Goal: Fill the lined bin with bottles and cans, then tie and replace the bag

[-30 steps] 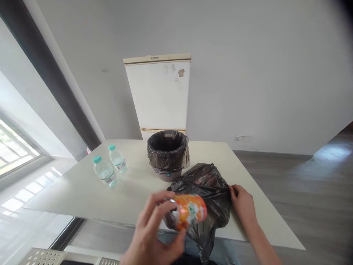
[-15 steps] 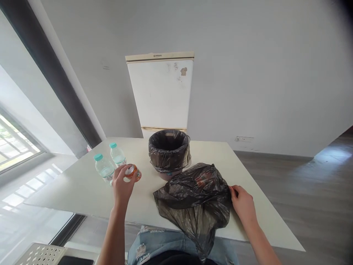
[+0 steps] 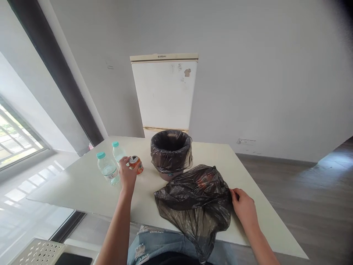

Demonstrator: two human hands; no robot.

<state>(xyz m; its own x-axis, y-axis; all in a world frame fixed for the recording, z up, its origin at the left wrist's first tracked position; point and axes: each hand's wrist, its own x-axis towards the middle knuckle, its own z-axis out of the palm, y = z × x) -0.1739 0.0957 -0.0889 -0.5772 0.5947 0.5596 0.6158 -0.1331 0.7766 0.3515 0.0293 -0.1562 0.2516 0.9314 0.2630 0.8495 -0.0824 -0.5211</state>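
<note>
My left hand has its thumb and fingers around an orange drink can, which stands upright on the white table with its top facing up. Two clear plastic bottles with teal caps are close by: the nearer bottle left of my hand, the farther bottle just behind it. My right hand pinches the right edge of a black plastic garbage bag. Something reddish shows through the bag's film. Part of the bag hangs over the table's front edge.
A trash bin lined with a black bag stands behind the garbage bag on the table. Beyond the table is a white refrigerator. At the lower left, a dark flat object lies beside a perforated cream surface.
My left hand has moved slightly away from me and right with the can, which has gone from tilted to upright. My right hand keeps its pinch on the bag. The view has shifted a little.
</note>
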